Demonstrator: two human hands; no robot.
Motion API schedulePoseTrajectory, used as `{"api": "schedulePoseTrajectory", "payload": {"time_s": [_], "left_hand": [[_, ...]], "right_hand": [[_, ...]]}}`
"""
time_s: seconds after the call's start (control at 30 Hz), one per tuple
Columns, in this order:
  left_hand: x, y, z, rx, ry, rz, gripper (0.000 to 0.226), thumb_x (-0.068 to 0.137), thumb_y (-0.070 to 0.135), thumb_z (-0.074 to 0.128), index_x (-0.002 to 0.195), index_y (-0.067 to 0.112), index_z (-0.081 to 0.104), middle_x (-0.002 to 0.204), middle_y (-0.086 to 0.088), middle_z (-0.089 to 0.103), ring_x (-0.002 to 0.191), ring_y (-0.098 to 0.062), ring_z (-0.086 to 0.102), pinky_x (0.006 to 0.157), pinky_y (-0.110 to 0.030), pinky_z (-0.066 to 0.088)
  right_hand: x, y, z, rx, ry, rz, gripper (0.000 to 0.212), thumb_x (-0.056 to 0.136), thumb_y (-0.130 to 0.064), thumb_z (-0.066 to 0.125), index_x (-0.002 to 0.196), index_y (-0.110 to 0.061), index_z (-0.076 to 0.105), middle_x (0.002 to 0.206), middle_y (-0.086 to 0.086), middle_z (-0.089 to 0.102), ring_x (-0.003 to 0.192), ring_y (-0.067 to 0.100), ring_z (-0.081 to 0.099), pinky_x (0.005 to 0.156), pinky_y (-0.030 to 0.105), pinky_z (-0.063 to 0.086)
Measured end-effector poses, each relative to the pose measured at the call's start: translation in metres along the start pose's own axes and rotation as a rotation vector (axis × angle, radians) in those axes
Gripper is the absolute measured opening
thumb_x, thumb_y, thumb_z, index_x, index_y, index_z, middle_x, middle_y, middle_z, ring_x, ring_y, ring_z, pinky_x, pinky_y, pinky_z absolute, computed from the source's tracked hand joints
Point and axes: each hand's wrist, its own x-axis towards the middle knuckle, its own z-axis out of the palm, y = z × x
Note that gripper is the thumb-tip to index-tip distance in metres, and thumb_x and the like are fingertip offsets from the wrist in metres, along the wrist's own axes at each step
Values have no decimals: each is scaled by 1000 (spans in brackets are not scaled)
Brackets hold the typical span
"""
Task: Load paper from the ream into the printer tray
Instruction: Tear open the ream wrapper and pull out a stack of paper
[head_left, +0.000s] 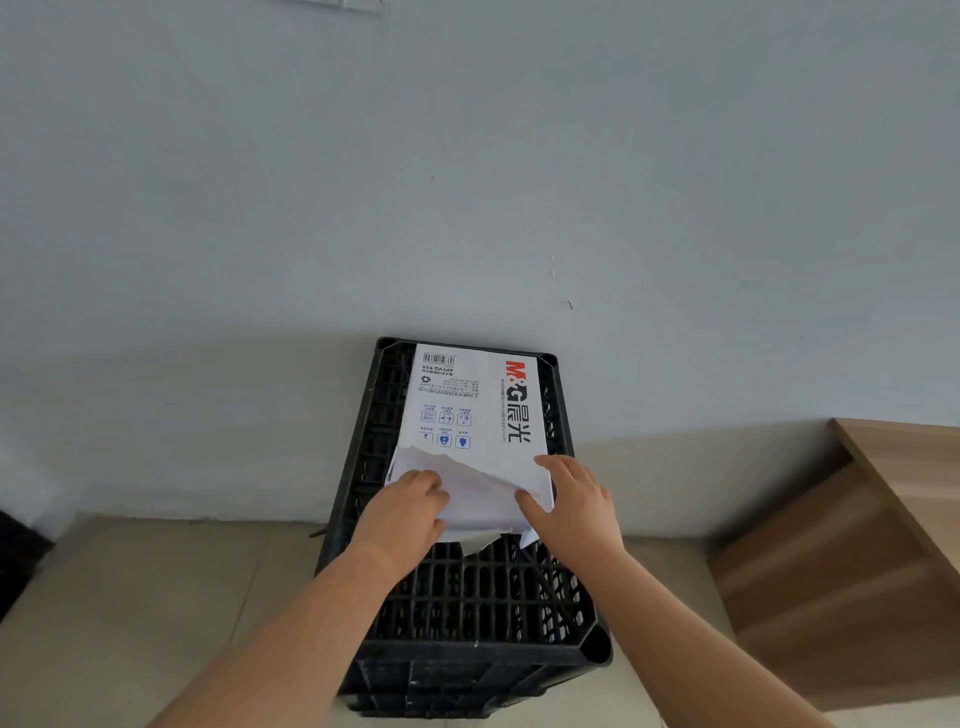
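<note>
- the ream (470, 410) lies flat on top of an upturned black crate (483, 597), pushed toward the far end next to the wall (467, 182); its near end is torn open, with wrapper flaps (467, 483) crumpled and loose.
- the left hand (408, 512) rests on the left side of the torn end, fingers curled over the flap and pressing on it; its grip looks partly closed on wrapper, not clearly on sheets.
- the right hand (574, 506) lies on the right corner, thumb tucked under the lifted flap and fingers spread on top; a loose pinch on the wrapper, as far as can be told.
- the step in hand looks like opening the pack to reach the sheets; none have come out yet.
- risk: pulling hard on the wrapper could drag the whole ream along the crate's ribbed top and over the near edge, since nothing pins its far end.
- risk: the tear is ragged, so it may run sideways and leave the sheets caught, or crease the top ones.
- risk: a thick stack drawn out with a weak grip may fan out and spill to the floor (130, 623).
- no printer or tray is in view, so the paper will have to be carried elsewhere.
- a wooden cabinet (857, 545) stands to the right, well apart from the crate; nothing lies between the hands and the ream.
</note>
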Motion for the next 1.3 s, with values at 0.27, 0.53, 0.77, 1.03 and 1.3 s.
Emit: {"api": "schedulePoseTrajectory", "payload": {"time_s": [0.27,0.53,0.77,1.03,1.3], "left_hand": [[11,-4,1,58,-25,20,26,93,20,48,111,10,63,122,-6,55,113,-24,48,87,-40,50],[15,-6,-4,55,-95,-2,23,93,20,49,107,11,64,120,-3,54,117,-20,43,88,-37,48],[20,-5,-5,41,-121,-17,16,90,15,53,100,11,65,112,-3,56,112,-20,46,84,-34,49],[23,-8,-3,16,-147,-40,11,87,14,55,93,13,63,108,-2,57,106,-18,50,77,-24,41],[22,-4,-6,89,-196,-22,11,80,2,52,80,13,51,104,-5,55,103,-22,50,76,-28,45]], "right_hand": [[-5,-1,-3,13,-8,-2,53,88,-49,55,136,-31,43,142,-12,45,132,11,38,110,36,26],[-7,-3,-9,42,-41,10,59,85,-49,59,138,-33,40,144,-13,42,132,11,36,112,37,25],[-8,-4,-14,58,-90,3,63,83,-51,62,139,-33,39,145,-12,40,134,12,35,112,38,25],[-7,-5,-17,86,-116,14,67,80,-54,65,138,-34,39,146,-11,40,134,14,34,111,38,26],[-5,-5,-16,98,-133,30,66,80,-56,64,138,-34,39,145,-11,40,132,16,36,110,38,29]]}}
